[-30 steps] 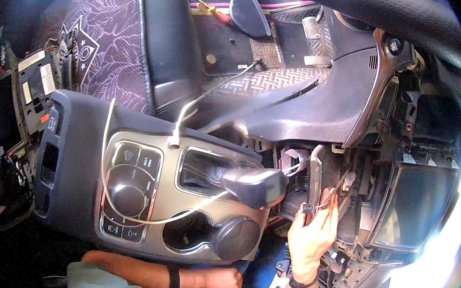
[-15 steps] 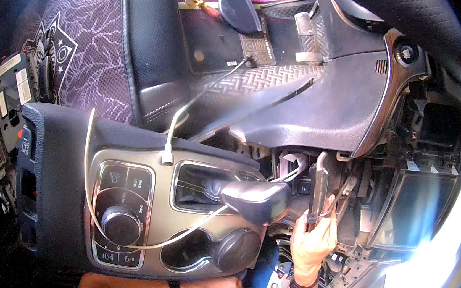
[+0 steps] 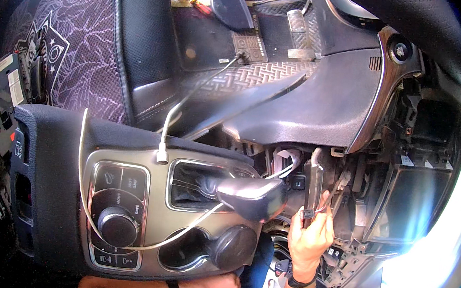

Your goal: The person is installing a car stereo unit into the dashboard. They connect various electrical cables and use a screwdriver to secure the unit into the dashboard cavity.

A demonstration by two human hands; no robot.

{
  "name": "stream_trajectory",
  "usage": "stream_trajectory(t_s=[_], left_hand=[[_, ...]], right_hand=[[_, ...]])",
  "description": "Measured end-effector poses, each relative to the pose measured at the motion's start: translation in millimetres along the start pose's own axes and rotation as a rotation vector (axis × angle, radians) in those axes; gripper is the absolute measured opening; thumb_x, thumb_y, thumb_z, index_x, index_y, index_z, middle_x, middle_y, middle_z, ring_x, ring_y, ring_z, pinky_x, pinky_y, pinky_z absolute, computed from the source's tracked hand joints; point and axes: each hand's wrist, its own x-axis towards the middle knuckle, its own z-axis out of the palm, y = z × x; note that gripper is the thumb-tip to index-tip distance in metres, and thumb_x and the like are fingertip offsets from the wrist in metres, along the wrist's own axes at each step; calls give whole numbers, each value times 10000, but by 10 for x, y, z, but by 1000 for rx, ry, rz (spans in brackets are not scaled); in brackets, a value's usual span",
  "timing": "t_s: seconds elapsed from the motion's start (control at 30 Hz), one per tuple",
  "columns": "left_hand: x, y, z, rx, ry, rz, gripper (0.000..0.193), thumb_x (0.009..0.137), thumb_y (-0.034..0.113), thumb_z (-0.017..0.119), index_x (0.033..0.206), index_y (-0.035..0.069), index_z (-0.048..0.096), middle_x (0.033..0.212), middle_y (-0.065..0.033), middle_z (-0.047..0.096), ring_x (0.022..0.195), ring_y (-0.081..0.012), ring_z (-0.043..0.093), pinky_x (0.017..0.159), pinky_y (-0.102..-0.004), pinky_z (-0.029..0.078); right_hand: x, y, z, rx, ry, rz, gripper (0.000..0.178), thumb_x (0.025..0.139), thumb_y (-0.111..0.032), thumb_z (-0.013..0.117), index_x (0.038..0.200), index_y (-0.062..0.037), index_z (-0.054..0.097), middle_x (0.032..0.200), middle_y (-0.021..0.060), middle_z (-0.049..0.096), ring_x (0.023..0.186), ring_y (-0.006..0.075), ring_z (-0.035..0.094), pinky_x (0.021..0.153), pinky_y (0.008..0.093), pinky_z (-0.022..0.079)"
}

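While curling the left hand [image 3: 223, 286] into a fist, with contents hidden, just beside the console's [image 3: 51, 188] lower edge, pinching a small black connector [image 3: 307, 213] beyond the right edge with the right hand [image 3: 308, 243] partly closed.

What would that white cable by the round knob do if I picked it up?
The white cable would probably bend easily: it curves loosely past the round knob. Being thin, it's likely light. It might snag where it passes the gear lever.
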Motion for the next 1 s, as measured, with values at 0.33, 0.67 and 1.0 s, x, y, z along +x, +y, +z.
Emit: stream_trajectory(t_s=[0.33,0.67,1.0], left_hand=[[-10,15,3,-10,13,-2,248,774,240,591,631,85,721,679,-84,683,629,-227,647,569,-360,465],[-46,-107,-407,9,-14,-5,245,788,264,571,679,74,679,693,-60,644,636,-205,613,555,-344,439],[-74,-156,-424,-18,-19,8,250,796,272,557,708,60,657,705,-57,624,635,-195,593,553,-327,438]], right_hand=[[-22,-27,1,1,28,-25,450,860,-109,751,1180,157,579,1179,343,650,1089,468,664,867,437,583],[-49,-5,53,32,91,-26,376,810,1,718,1139,122,582,1224,300,656,939,446,688,802,428,577],[-64,28,38,22,55,-68,438,873,-109,748,1182,155,585,1184,358,642,1058,446,685,815,401,609]])
